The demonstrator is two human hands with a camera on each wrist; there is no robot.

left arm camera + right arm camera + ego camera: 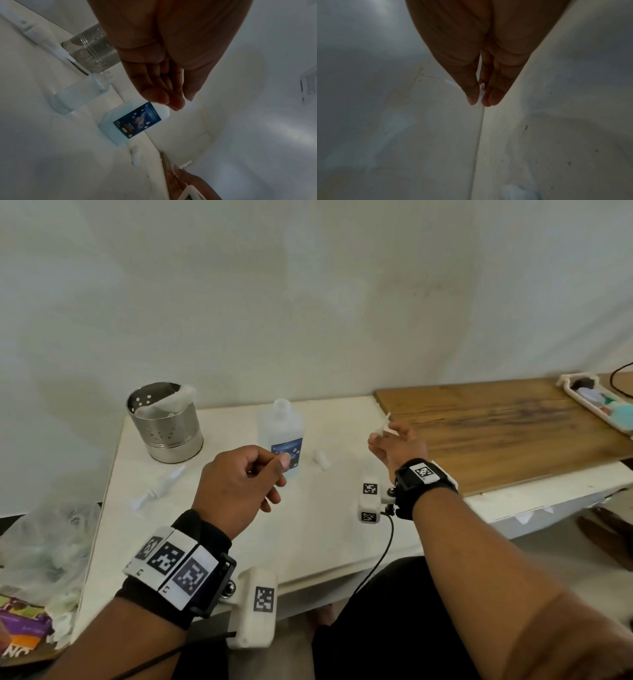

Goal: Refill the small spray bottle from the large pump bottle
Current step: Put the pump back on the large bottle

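The right hand point(397, 448) pinches a small white spray nozzle point(384, 426) between thumb and fingertips above the white counter point(308, 535), right of the large bottle point(282, 436), which stands uncapped at the far edge. The left hand point(239, 484) hovers near that bottle, fingers loosely curled and holding nothing. The small spray bottle point(82, 93) stands open-necked on the counter between the large bottle and a steel canister point(164, 422).

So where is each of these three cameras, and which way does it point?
Head: worn on the head, looking down at the table; both forearms and hands show.
Left wrist: looks along the left hand at the big bottle.
Right wrist: looks along the right hand, which pinches a small white part.
Shared: head and left wrist views both show the metal cup.
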